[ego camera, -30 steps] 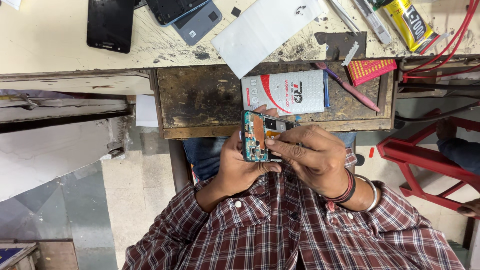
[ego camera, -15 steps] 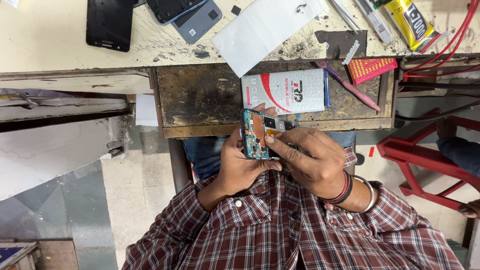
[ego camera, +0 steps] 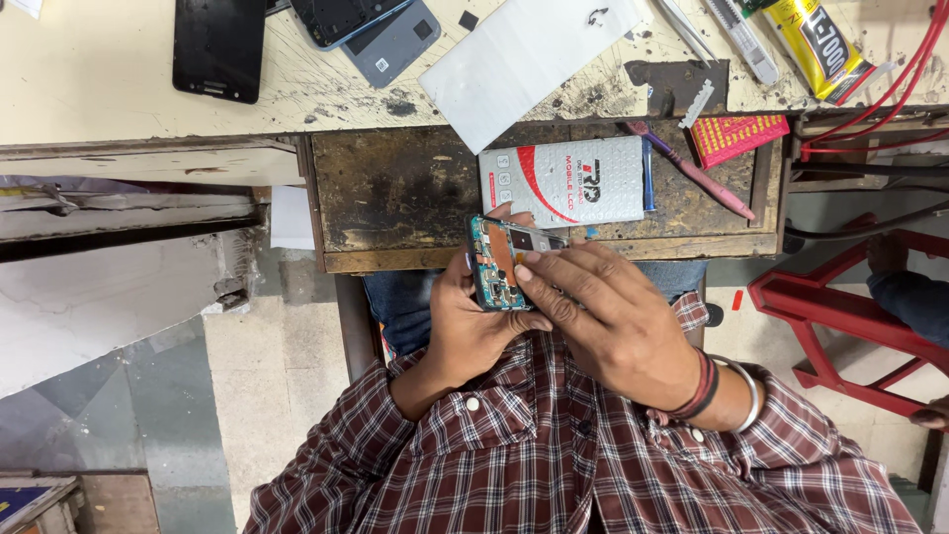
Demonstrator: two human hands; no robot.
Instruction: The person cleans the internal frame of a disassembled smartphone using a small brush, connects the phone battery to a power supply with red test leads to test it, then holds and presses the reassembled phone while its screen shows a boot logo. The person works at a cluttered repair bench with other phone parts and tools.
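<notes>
Overhead, both hands' grip clamps an opened phone above the scarred wooden drawer, tiled floor below.

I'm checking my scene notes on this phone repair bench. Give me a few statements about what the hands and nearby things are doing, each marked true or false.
1. The left hand grips an opened phone with its circuit board showing. True.
2. The right hand rests flat on the bench. False: its fingers press on the opened phone.
3. A white padded packet lies in the pulled-out drawer. True.
4. The black phone on the benchtop is being held. False: it lies untouched.
5. A yellow glue tube lies at the top right. True.
</notes>
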